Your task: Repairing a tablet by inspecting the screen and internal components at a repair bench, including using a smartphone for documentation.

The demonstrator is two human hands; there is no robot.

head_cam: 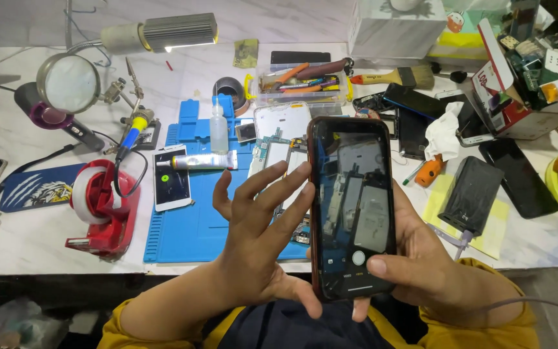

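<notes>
Phone repair workbench, small workshop. Blue silicone work mat (188,226) at centre frame, with an opened phone (282,152) showing its boards. Magnifier lamp (69,83) and soldering iron (132,132) upper left; red tape dispenser (101,207) at left. Clear tray of hand tools (301,81) top centre, a brush (398,77) beside it. Loose dark handsets (518,178) and spare parts boxes (531,71) crowd the right side.

The right hand (421,268) holds a smartphone (351,207) upright over the blue mat (188,226), thumb near its shutter button; the left hand (259,239) touches its left edge, fingers spread.
</notes>
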